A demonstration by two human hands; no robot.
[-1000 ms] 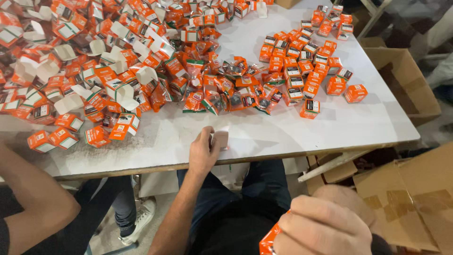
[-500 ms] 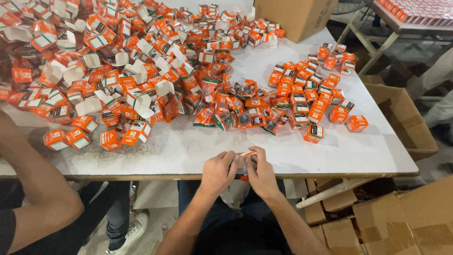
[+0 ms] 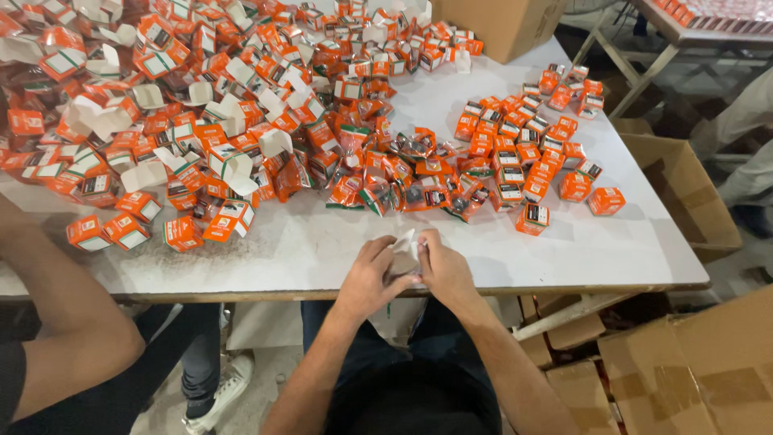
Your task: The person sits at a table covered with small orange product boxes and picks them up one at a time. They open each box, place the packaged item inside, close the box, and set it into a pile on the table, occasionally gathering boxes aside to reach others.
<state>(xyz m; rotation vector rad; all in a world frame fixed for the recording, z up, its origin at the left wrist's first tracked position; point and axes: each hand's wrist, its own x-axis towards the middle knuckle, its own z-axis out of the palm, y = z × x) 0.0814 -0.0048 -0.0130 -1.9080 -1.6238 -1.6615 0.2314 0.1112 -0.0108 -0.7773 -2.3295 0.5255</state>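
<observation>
A co-worker's bare arm (image 3: 56, 322) is resting at the table's (image 3: 564, 250) left near edge. Open orange boxes (image 3: 185, 121) are lying heaped over the left half. At the near edge, the left hand (image 3: 372, 278) and right hand (image 3: 444, 270) are both pinching 1 small white carton (image 3: 405, 244). Closed orange boxes (image 3: 539, 153) are sitting grouped toward the right edge.
</observation>
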